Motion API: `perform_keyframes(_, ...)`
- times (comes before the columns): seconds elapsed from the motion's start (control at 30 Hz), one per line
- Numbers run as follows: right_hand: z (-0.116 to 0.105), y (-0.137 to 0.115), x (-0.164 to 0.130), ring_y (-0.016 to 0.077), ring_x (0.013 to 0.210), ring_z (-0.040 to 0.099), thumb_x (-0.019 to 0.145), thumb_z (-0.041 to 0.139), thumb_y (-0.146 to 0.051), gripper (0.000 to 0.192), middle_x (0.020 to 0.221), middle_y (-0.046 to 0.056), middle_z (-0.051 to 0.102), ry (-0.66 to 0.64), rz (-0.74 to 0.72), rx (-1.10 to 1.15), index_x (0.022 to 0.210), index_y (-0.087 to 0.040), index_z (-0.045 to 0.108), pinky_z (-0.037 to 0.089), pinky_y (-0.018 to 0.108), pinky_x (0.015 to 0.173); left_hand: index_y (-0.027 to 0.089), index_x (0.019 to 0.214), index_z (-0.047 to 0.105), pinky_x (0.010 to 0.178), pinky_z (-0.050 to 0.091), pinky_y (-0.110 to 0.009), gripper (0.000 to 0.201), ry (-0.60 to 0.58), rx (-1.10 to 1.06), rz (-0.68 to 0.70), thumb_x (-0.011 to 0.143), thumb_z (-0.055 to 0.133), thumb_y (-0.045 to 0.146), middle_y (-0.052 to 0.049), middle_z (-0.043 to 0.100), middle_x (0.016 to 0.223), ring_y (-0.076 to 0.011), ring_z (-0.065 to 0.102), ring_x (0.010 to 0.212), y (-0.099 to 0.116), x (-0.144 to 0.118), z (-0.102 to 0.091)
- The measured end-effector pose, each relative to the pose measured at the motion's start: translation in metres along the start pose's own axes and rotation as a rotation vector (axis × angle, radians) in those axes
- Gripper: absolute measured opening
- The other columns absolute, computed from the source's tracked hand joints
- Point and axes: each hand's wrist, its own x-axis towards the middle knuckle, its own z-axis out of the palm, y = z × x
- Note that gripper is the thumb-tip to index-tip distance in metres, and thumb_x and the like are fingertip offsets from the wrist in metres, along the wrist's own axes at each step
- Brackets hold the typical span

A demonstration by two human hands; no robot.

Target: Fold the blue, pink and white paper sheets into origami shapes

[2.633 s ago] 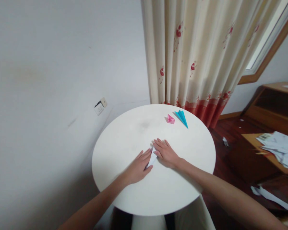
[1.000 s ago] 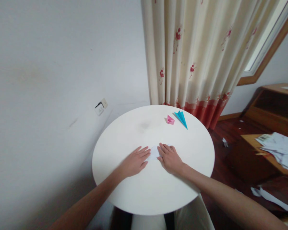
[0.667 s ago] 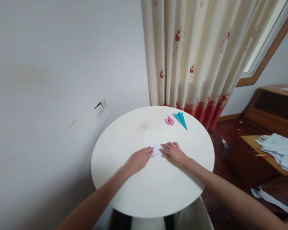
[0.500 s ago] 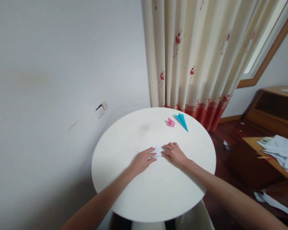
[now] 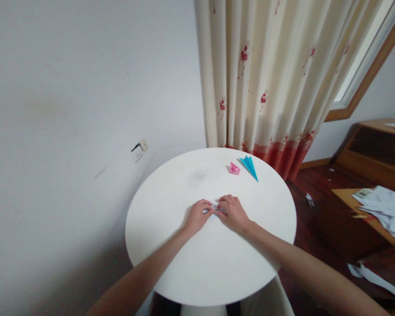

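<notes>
Here, hands: the left hand point(image 5: 197, 216) and right hand point(image 5: 231, 212) meet fingertip to fingertip at the middle of a round white table point(image 5: 184, 263), each curled and pinching a small white folded paper point(image 5: 213, 210).
Paper: it lies on the tabletop between the two hands, mostly hidden by the fingers.
Nearby: a pink folded paper point(image 5: 234, 168) and a blue paper dart point(image 5: 249, 166) sit just beside each other at the far edge, well apart from the hands.
Backdrop: a floral curtain point(image 5: 270, 79) hangs behind; loose papers point(image 5: 383, 210) cover a wooden surface at right.

Small white folded paper point(image 5: 215, 210), mid-table
</notes>
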Motion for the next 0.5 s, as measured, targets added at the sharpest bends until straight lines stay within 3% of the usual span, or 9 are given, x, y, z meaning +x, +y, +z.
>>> perform_keyframes(0.07,0.006,-0.005,-0.003,0.0222,0.114,0.056,0.099,0.057,-0.02,0.017,0.12,0.009,0.068,-0.002,-0.024,-0.024,0.108,-0.02,0.072,0.041,0.036,0.095,0.021,0.093,0.075,0.095,0.053,-0.038,0.009,0.021,0.028,0.018,0.089,0.068,0.024,-0.005,0.074,0.102,-0.0224,0.069,0.099,-0.004,0.001,0.002)
perform_keyframes(0.2,0.011,-0.009,-0.007,0.0228,0.109,0.059,0.098,0.053,-0.012,0.024,0.115,0.008,0.071,-0.076,-0.059,-0.085,0.109,-0.019,0.073,0.043,0.036,0.093,0.022,0.125,0.065,0.099,0.053,-0.038,0.032,0.002,0.064,0.01,0.093,0.061,0.02,-0.006,0.074,0.116,-0.0214,0.068,0.108,-0.012,-0.001,0.001)
perform_keyframes(0.3,0.007,-0.01,-0.01,0.024,0.109,0.059,0.099,0.051,-0.014,0.025,0.115,0.009,0.072,-0.115,-0.078,-0.135,0.11,-0.018,0.073,0.043,0.037,0.094,0.022,0.125,0.067,0.11,0.048,-0.041,0.03,-0.114,0.172,0.106,0.1,0.051,0.022,-0.007,0.071,0.129,-0.0212,0.064,0.121,-0.017,-0.008,-0.004)
perform_keyframes(0.4,0.002,-0.013,-0.013,0.0243,0.111,0.059,0.103,0.048,-0.021,0.026,0.117,0.011,0.071,-0.143,-0.102,-0.162,0.113,-0.017,0.071,0.043,0.037,0.096,0.02,0.135,0.063,0.12,0.037,-0.042,0.037,-0.253,0.29,0.241,0.104,0.042,0.026,-0.008,0.056,0.15,-0.0202,0.05,0.141,-0.021,-0.016,-0.009)
perform_keyframes(0.5,-0.001,-0.016,-0.012,0.0243,0.112,0.059,0.104,0.046,-0.024,0.026,0.119,0.01,0.07,-0.158,-0.093,-0.167,0.113,-0.019,0.071,0.044,0.037,0.096,0.02,0.142,0.057,0.123,0.034,-0.041,0.041,-0.309,0.331,0.265,0.104,0.044,0.03,-0.008,0.049,0.156,-0.0193,0.042,0.146,-0.023,-0.02,-0.011)
